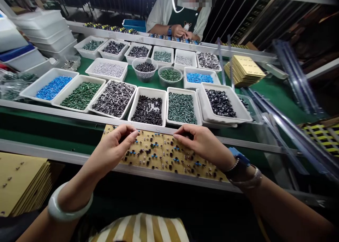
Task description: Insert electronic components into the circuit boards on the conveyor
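Two tan circuit boards (169,160) lie side by side on the metal rail in front of me, dotted with small black, blue and silver components. Over the far edge of the left one is my left hand (115,145), its thumb and index finger pinched together. My right hand (203,143) makes a similar pinch above the right one's far edge. Whatever sits between the fingertips of either hand is too small to name. Just beyond the boards stand white trays of loose parts, among them a tray of black components (164,107) and a tray of green-grey components (198,106).
More trays of blue parts (54,87), green parts and black parts with leads fill the green bench. Stacked boards stand at the lower left (21,182) and back right (243,70). Clear plastic tubes (280,125) lie right. A co-worker (180,19) sits opposite, hands together.
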`<state>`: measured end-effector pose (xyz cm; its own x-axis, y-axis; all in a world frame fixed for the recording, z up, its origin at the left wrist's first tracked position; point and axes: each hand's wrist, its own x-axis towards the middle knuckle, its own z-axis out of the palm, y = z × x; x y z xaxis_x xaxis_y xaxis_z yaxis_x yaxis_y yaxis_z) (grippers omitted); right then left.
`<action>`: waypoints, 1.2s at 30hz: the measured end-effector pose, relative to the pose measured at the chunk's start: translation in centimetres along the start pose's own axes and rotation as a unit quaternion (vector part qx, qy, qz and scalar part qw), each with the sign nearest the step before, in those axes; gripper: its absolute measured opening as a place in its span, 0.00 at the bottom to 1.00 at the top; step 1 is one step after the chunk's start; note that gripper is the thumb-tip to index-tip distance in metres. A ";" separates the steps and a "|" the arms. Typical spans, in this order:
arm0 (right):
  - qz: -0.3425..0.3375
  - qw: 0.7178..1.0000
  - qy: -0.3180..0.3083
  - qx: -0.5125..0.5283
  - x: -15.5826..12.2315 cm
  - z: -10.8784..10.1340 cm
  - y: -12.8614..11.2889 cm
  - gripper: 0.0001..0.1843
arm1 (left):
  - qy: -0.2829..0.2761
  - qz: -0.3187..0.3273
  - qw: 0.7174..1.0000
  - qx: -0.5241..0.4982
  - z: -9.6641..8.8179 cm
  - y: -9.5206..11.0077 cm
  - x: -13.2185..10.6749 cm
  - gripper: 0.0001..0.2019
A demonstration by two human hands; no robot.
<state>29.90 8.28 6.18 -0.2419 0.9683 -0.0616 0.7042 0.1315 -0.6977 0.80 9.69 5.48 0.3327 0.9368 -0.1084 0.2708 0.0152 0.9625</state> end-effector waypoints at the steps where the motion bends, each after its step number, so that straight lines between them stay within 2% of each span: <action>1: -0.010 1.000 -0.003 -0.013 0.1 0.0 0.0 0.12 | 0.002 0.027 0.998 0.055 -0.2 -0.2 -0.2 0.12; 4: -0.032 0.999 -0.008 -0.042 0.4 0.0 -0.1 0.11 | -0.025 0.082 0.976 0.200 -0.4 -0.8 -0.8 0.10; 9: -0.051 0.995 -0.029 -0.078 0.5 -0.4 -0.3 0.09 | -0.040 0.093 0.927 0.362 0.9 -1.3 -1.9 0.06; 13: -0.055 0.991 -0.047 -0.109 0.7 -0.6 -0.5 0.08 | -0.042 0.104 0.900 0.420 1.9 -1.4 -2.1 0.08; 16: -0.062 0.988 -0.056 -0.132 0.9 -0.6 -0.5 0.08 | -0.035 0.104 0.900 0.421 2.1 -1.6 -2.0 0.08; 18: -0.070 0.986 -0.061 -0.141 1.0 -0.7 -0.6 0.08 | -0.035 0.098 0.913 0.394 1.9 -1.7 -2.0 0.08; 22: -0.079 0.984 -0.059 -0.148 1.0 -0.7 -0.6 0.08 | -0.043 0.060 0.956 0.284 1.1 -1.4 -2.1 0.08; 25: -0.078 0.984 -0.060 -0.151 1.0 -0.7 -0.7 0.07 | -0.096 0.008 0.982 0.163 0.4 -0.7 -2.2 0.12; 28: -0.076 0.982 -0.070 -0.156 1.1 -0.6 -0.8 0.07 | -0.150 -0.036 0.988 0.026 0.0 -0.3 -2.0 0.14; 31: -0.086 0.979 -0.070 -0.172 1.0 -0.4 -0.9 0.08 | -0.145 -0.055 0.985 -0.077 0.1 0.0 -1.7 0.12; 36: -0.095 0.976 -0.051 -0.190 0.8 0.3 -1.0 0.10 | -0.124 -0.074 0.983 -0.113 0.3 0.3 -1.1 0.12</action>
<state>28.84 8.82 6.60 -0.4437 0.8952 -0.0416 0.8322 0.3943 -0.3899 0.75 8.54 5.80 0.5218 0.8053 -0.2815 0.1339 0.2485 0.9593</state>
